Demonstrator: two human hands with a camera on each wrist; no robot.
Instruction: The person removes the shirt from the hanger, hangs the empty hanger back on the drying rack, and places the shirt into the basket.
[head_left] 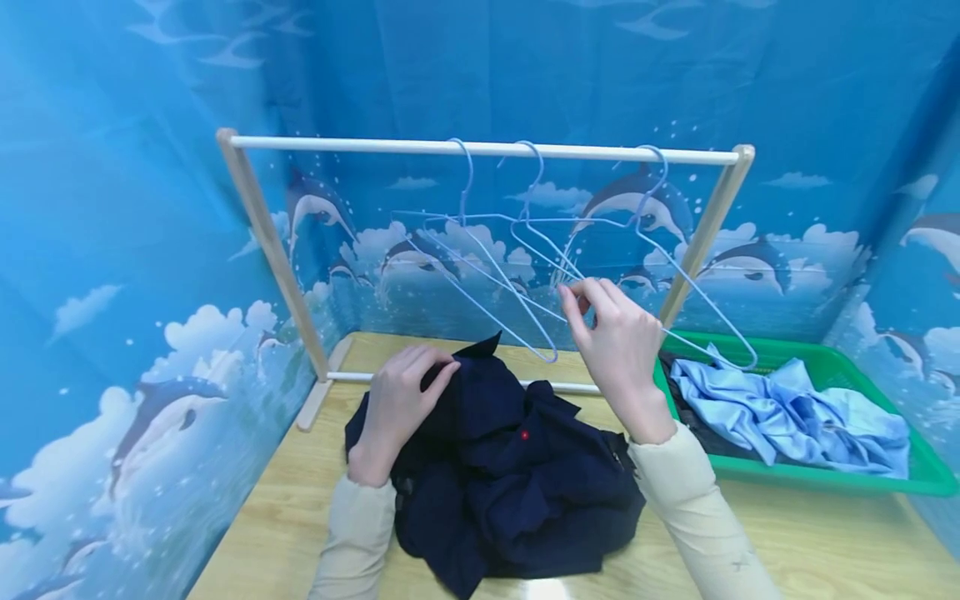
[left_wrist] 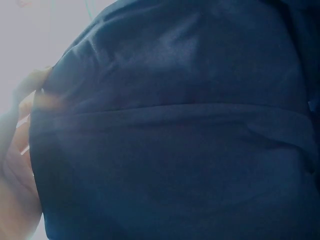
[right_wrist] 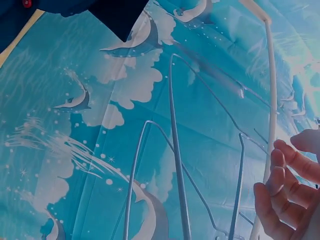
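A crumpled navy garment (head_left: 510,475) lies on the wooden table (head_left: 832,542); it fills the left wrist view (left_wrist: 175,140). My left hand (head_left: 405,392) grips its upper edge, fingers curled into the cloth (left_wrist: 20,150). Three light blue wire hangers (head_left: 538,171) hang on the white rail (head_left: 480,149) of a wooden rack. Raised in front of them, my right hand (head_left: 581,300) pinches the lower wire of one hanger between thumb and fingers. The right wrist view shows those fingers (right_wrist: 290,190) beside the hanger wires (right_wrist: 176,150) and the rail (right_wrist: 272,100).
A green basket (head_left: 825,482) at the right holds light blue clothes (head_left: 787,408) and a dark piece. The rack's slanted wooden posts (head_left: 273,258) stand at the table's back. Blue dolphin-print curtains close in the back and both sides.
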